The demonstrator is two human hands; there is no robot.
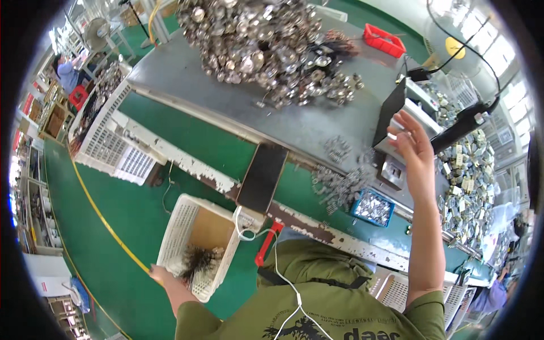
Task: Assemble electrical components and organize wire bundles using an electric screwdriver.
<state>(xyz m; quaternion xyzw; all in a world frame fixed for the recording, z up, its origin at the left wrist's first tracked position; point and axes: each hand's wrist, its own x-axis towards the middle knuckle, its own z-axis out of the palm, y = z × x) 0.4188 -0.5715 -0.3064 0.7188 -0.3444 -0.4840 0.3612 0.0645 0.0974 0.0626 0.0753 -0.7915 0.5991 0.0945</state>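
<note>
My right hand (413, 143) is raised over the right part of the bench, beside a black and silver box-shaped machine (391, 116). Its fingers are partly bent and apart, with nothing visible between them. Low on the left, my left hand (163, 277) is by the near-left side of a white plastic basket (169, 238). Its fingers are too small and partly hidden to read. Inside the basket lies a tangled bunch of dark wires (199, 259) next to brown cardboard (212, 229). A blue tray (374, 208) of small metal parts sits near the bench's front edge.
Shiny round metal parts (255, 51) are heaped on the grey bench (170, 65). Loose grey springs (340, 181) lie near its front edge. A dark flat panel (262, 177) and a red handle (266, 246) are before me. Block-shaped parts (470, 187) are piled at right.
</note>
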